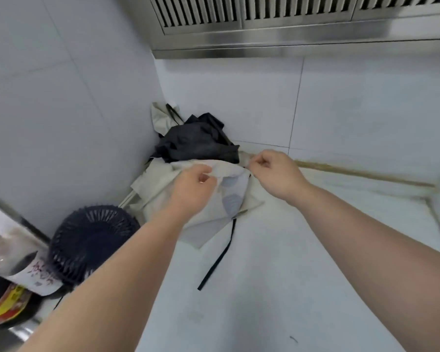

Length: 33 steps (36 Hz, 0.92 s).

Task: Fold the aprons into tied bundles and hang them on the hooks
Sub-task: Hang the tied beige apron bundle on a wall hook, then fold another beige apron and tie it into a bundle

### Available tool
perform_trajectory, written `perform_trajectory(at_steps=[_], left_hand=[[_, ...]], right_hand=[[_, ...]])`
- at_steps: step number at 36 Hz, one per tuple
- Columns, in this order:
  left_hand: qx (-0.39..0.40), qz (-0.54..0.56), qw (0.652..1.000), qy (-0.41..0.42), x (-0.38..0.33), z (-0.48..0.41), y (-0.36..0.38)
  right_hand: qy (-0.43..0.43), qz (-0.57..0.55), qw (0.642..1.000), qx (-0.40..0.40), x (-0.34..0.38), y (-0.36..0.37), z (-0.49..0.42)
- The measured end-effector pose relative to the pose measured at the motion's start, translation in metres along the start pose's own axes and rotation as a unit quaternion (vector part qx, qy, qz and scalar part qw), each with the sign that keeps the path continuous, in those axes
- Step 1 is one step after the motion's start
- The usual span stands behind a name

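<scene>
White-tiled walls (pixel 61 97) meet in a corner above a white surface (pixel 302 275), with a louvred steel hood (pixel 290 34) mounted overhead. We record a pale apron (pixel 158 184) lying crumpled on the surface in that corner, its printed side partly turned up. A round dark fan (pixel 92 237) stands just beside it at the left, touching its lower edge. A black apron (pixel 196 143) sits heaped on top of the pale one, against the walls. Labelled bottles (pixel 8 295) stand at the far left, blurred. We note the left hand (pixel 193 189) with fingers curled, pinching the pale apron's upper edge. The right hand (pixel 272 171) is likewise curled and pinches the same edge further along. A black strap (pixel 219 260) trails from the pale apron across the surface.
</scene>
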<state>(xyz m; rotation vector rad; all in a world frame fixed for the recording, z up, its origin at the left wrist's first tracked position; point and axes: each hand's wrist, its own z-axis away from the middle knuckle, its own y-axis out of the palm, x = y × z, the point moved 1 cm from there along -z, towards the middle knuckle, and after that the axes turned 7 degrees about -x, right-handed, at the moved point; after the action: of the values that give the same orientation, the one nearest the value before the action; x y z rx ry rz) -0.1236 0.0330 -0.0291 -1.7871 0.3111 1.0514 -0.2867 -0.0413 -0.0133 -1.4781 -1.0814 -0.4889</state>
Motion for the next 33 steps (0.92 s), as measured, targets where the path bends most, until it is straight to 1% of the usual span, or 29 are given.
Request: perform_trajectory(at_steps=[3,6,8,11,13,15,18,20,21,24,26,28,29,31,33], left_hand=[[0.008,-0.062,0.998,0.002,0.032,-0.022,0.006],[-0.025,-0.144,0.989,0.016,0.051,-0.04,0.012],[-0.032,-0.185,0.982,-0.002,0.063,-0.057,0.015],[-0.009,-0.258,0.966,-0.014,0.073,-0.08,0.018],[0.025,-0.281,0.959,-0.011,0.077,-0.096,0.025],[0.062,-0.288,0.956,-0.017,0.081,-0.109,0.035],[0.096,-0.269,0.958,-0.026,0.088,-0.12,0.05],[0.082,-0.278,0.957,0.006,0.088,-0.122,0.056],[0.062,-0.26,0.963,0.023,0.086,-0.122,0.057],[0.024,-0.11,0.991,0.076,0.076,-0.117,0.058],[0.025,0.002,0.994,0.109,0.066,-0.114,0.053],[-0.006,0.072,0.988,0.136,0.056,-0.112,0.044],[-0.036,0.086,0.985,0.144,0.051,-0.11,0.04],[-0.095,0.08,0.98,0.155,0.045,-0.107,0.031],[-0.121,0.038,0.984,0.129,0.045,-0.11,0.024]], right_hand=[[0.012,0.018,0.999,0.029,-0.006,0.028,-0.017],[0.026,0.033,0.998,0.051,-0.012,0.047,-0.033],[0.033,0.043,0.996,0.066,-0.018,0.062,-0.051],[0.06,0.055,0.993,0.09,-0.026,0.076,-0.065],[0.089,0.053,0.989,0.109,-0.035,0.084,-0.074],[0.1,0.058,0.986,0.118,-0.045,0.089,-0.078],[0.093,0.067,0.985,0.132,-0.062,0.093,-0.083],[0.102,0.069,0.98,0.159,-0.072,0.094,-0.087],[0.108,0.074,0.976,0.172,-0.075,0.095,-0.089],[0.121,0.084,0.973,0.177,-0.081,0.1,-0.094],[0.125,0.065,0.977,0.16,-0.082,0.105,-0.097],[0.109,0.022,0.985,0.131,-0.08,0.106,-0.101],[0.093,0.016,0.989,0.115,-0.075,0.104,-0.102],[0.052,0.048,0.995,0.076,-0.062,0.095,-0.104],[0.03,0.087,0.996,0.022,-0.053,0.082,-0.108]])
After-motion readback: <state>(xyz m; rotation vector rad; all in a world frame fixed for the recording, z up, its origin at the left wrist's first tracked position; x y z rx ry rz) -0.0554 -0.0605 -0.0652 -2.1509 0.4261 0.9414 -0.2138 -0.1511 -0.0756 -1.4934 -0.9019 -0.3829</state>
